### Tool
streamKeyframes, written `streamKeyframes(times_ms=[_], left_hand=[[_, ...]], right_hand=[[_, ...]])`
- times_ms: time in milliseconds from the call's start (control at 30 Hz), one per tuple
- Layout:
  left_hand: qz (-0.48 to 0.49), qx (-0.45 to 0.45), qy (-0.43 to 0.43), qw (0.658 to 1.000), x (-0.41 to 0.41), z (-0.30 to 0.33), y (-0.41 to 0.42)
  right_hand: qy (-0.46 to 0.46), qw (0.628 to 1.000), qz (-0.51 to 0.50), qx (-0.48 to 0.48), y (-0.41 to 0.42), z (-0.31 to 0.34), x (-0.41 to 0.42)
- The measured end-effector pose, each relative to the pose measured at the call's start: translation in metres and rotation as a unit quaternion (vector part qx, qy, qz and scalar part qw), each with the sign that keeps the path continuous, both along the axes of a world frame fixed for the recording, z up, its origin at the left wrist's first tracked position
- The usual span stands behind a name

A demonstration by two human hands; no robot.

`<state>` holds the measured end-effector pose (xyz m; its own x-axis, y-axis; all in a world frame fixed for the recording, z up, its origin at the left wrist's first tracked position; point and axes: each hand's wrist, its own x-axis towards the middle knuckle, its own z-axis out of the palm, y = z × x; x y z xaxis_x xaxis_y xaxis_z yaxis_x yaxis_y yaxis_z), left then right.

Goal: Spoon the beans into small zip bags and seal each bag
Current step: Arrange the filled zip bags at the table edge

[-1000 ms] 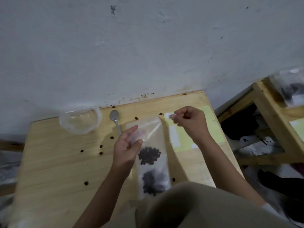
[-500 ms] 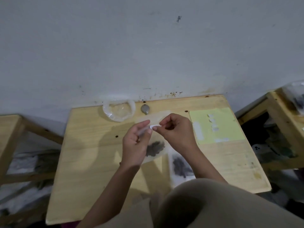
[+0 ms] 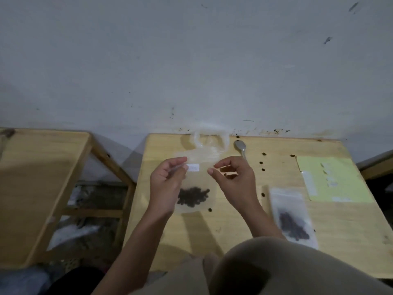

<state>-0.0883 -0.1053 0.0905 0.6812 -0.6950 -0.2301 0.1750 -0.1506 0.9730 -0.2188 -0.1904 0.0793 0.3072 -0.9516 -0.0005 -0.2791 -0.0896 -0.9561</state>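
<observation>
A clear zip bag [image 3: 196, 182] with dark beans [image 3: 192, 196] pooled at its bottom is held upright over the wooden table [image 3: 234, 226]. My left hand [image 3: 168, 184] pinches its upper left part beside a small white label [image 3: 194, 167]. My right hand [image 3: 234, 177] hovers just right of the bag, fingers curled and slightly apart, touching nothing that I can see. A second bag of beans [image 3: 292, 218] lies flat at the right. A metal spoon [image 3: 241, 147] and a clear plastic bowl [image 3: 210, 139] rest by the wall.
Several loose beans [image 3: 263, 154] are scattered on the table. A yellow-green sheet with white labels [image 3: 331, 179] lies at the right. Another wooden table [image 3: 36, 188] stands to the left across a gap, with clutter on the floor below. A wall rises directly behind.
My right hand has let go of the bag's top and drawn back to the right. The white label now sits on the bag. The camera has turned left.
</observation>
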Motion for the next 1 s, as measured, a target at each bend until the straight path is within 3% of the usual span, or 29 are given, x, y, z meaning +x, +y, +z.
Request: streamKeyframes(times_ms=[200, 433, 667, 800, 1000], left_hand=[[-0.018, -0.024, 0.035, 0.999, 0.074, -0.018, -0.001], [-0.088, 0.147, -0.082, 0.982, 0.124, -0.078, -0.015], [-0.169, 0.270, -0.245, 0.916, 0.163, -0.134, -0.042], [-0.168, 0.287, -0.311, 0.890, 0.170, -0.142, -0.057], [-0.148, 0.318, -0.330, 0.876, 0.155, -0.139, -0.053]], right_hand=[[-0.004, 0.990, 0.118, 0.072, 0.018, -0.022, 0.045], [-0.033, 0.981, 0.027, 0.189, -0.015, -0.069, 0.109], [0.145, 0.981, 0.039, 0.121, -0.057, -0.121, 0.166], [0.221, 0.971, 0.064, 0.070, -0.067, -0.143, 0.183], [0.222, 0.971, 0.073, 0.054, -0.062, -0.140, 0.174]])
